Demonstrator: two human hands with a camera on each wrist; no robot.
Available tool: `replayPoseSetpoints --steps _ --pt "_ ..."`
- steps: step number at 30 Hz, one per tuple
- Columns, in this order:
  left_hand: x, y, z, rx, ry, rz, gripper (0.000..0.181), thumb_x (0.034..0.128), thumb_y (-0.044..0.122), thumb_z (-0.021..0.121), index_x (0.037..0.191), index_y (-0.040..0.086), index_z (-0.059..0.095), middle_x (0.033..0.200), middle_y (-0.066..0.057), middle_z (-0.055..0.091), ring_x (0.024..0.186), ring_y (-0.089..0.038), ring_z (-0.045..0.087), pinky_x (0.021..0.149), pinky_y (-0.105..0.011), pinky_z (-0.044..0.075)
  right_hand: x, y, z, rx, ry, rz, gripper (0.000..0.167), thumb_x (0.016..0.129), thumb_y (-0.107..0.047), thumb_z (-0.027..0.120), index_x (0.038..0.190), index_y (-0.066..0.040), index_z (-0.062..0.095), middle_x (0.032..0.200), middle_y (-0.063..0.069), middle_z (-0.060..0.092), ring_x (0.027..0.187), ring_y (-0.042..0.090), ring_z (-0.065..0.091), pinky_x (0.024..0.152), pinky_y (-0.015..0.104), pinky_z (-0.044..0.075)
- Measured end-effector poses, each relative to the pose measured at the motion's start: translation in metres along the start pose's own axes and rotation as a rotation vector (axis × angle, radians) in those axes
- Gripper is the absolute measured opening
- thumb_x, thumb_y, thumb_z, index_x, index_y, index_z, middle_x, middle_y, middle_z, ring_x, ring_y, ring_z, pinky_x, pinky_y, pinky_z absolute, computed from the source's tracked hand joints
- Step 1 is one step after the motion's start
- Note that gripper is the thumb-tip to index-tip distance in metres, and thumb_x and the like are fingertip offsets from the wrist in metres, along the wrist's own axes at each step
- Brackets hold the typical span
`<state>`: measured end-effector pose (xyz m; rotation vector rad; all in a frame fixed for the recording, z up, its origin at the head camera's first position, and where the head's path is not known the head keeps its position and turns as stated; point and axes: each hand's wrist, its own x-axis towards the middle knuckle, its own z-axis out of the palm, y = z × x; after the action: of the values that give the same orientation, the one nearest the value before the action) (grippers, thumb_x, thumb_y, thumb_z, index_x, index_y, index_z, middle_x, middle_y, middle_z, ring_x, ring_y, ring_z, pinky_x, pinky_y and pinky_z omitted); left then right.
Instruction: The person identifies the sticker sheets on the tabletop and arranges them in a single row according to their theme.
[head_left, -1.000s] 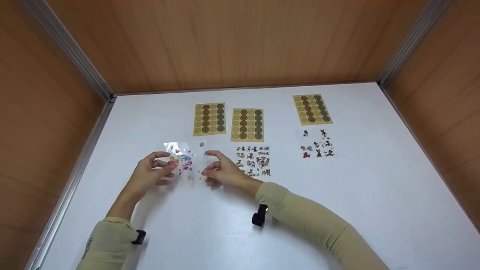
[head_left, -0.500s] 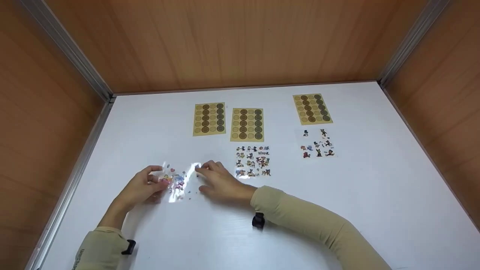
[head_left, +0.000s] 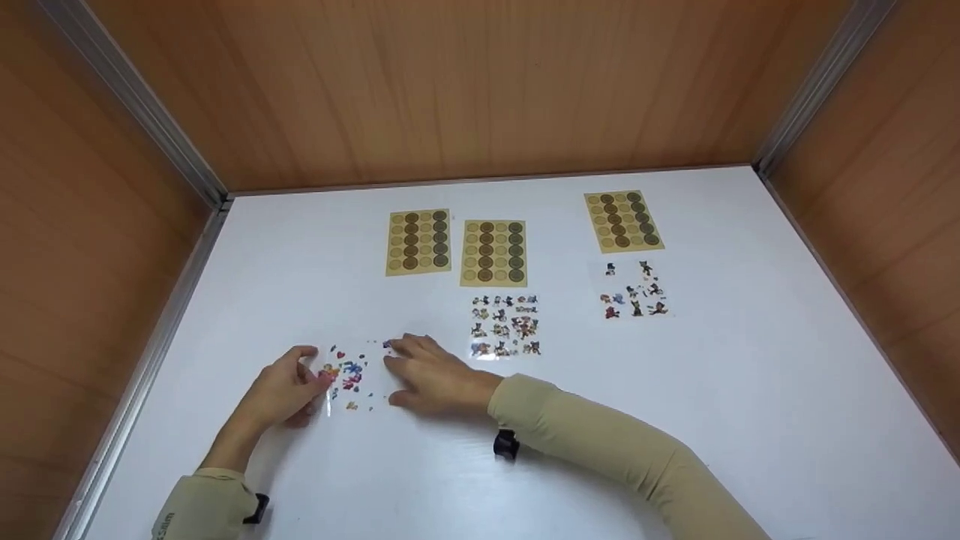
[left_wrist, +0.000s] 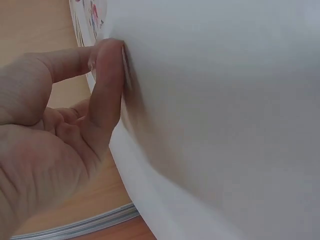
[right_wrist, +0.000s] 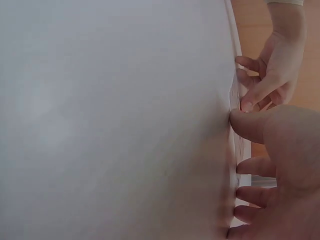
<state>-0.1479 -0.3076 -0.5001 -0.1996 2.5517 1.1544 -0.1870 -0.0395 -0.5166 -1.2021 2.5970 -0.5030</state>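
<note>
A clear sheet with small colourful stickers (head_left: 352, 375) lies on the white table between the two hands. At its left edge is my left hand (head_left: 281, 390), thumb and fingers bent around the edge. Spread fingers of my right hand (head_left: 439, 376) rest on the sheet's right side. The left wrist view shows the left hand (left_wrist: 75, 100) with its thumb tip down at the table surface. In the right wrist view the right hand (right_wrist: 280, 165) touches down with separate fingertips, and the left hand is beyond it.
Another clear sticker sheet (head_left: 501, 326) lies right of the right hand, and a third (head_left: 634, 291) farther right. Behind them are three tan sheets of round stickers (head_left: 418, 241), (head_left: 493, 253), (head_left: 624, 221). Wooden panels (head_left: 480, 90) enclose the back and sides.
The sheet, held up by both hands a second ago, has come down toward the front left and now lies flatter. My right fingers have spread from a pinch onto it.
</note>
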Motion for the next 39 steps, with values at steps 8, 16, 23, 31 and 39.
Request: replayPoseSetpoints --steps 8,16,23,31,39 --pt "-0.007 -0.006 -0.006 0.086 0.014 0.009 0.068 0.0998 0.024 0.065 0.152 -0.003 0.031 0.086 -0.009 0.058 0.058 -0.018 0.060 0.049 -0.030 0.053 0.016 -0.011 0.003 -0.059 0.023 -0.005 0.060 0.094 -0.045 0.070 0.144 -0.014 0.056 0.153 0.005 0.045 0.145 0.025 0.034 0.123 0.044 0.021" --pt "-0.012 -0.011 -0.007 0.216 0.072 0.035 0.068 0.0990 0.031 0.066 0.148 -0.006 0.035 0.078 -0.007 0.057 0.048 -0.017 0.056 0.044 -0.029 0.044 0.021 -0.022 0.007 -0.084 0.022 0.043 0.060 0.094 -0.046 0.070 0.145 -0.017 0.055 0.153 0.002 0.045 0.145 0.025 0.034 0.120 0.055 0.024" --pt "-0.010 -0.011 -0.007 0.237 0.120 0.059 0.067 0.0988 0.030 0.066 0.146 -0.008 0.038 0.078 -0.007 0.057 0.047 -0.016 0.054 0.044 -0.030 0.042 0.022 -0.021 0.007 -0.105 0.025 0.050 0.059 0.095 -0.046 0.068 0.143 -0.014 0.056 0.156 0.004 0.043 0.146 0.028 0.033 0.121 0.053 0.025" --pt "-0.012 -0.006 -0.008 0.262 0.172 0.016 0.069 0.0988 0.034 0.065 0.144 -0.012 0.038 0.087 -0.016 0.059 0.048 -0.019 0.057 0.043 -0.033 0.046 0.019 -0.015 -0.004 -0.058 0.024 0.021 0.058 0.097 -0.038 0.067 0.146 -0.011 0.053 0.158 0.008 0.040 0.148 0.030 0.031 0.124 0.043 0.020" --pt "-0.019 0.021 0.004 0.405 0.280 0.135 0.066 0.0969 0.032 0.067 0.142 -0.011 0.044 0.131 -0.040 0.046 0.108 -0.054 0.056 0.082 -0.064 0.053 -0.017 0.024 -0.052 0.063 0.031 0.007 0.079 0.094 -0.041 0.072 0.157 -0.009 0.037 0.162 0.011 0.032 0.150 0.029 0.026 0.122 0.044 0.024"
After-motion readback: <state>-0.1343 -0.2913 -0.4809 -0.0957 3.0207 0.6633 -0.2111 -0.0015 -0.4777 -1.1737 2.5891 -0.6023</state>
